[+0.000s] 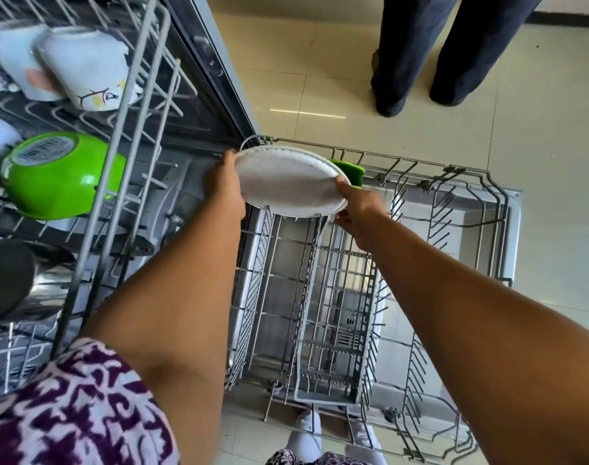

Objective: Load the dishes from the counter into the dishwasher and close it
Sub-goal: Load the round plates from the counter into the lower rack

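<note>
Two hands (pixel 224 187) gripping white plate (pixel 286 182)

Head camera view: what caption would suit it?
Both hands, left hand and right hand, hold a white plate over the lower rack.

Plate (pixel 288 181) held between the two hands: left hand (pixel 224 187) on its left edge, right hand (pixel 360 209) on its right edge. Below both hands, lower rack (pixel 454 169), pulled out over the floor (pixel 319 78). Cutlery basket (pixel 336 317) in the rack, nearer than the right hand. Second dish (pixel 348 169) just behind the plate (mostly hidden). Upper rack (pixel 128 162) left of the left hand, holding a bowl (pixel 61 176) and, farther back, a mug (pixel 88 68). Another person's legs (pixel 454 52) stand beyond the rack.
</note>
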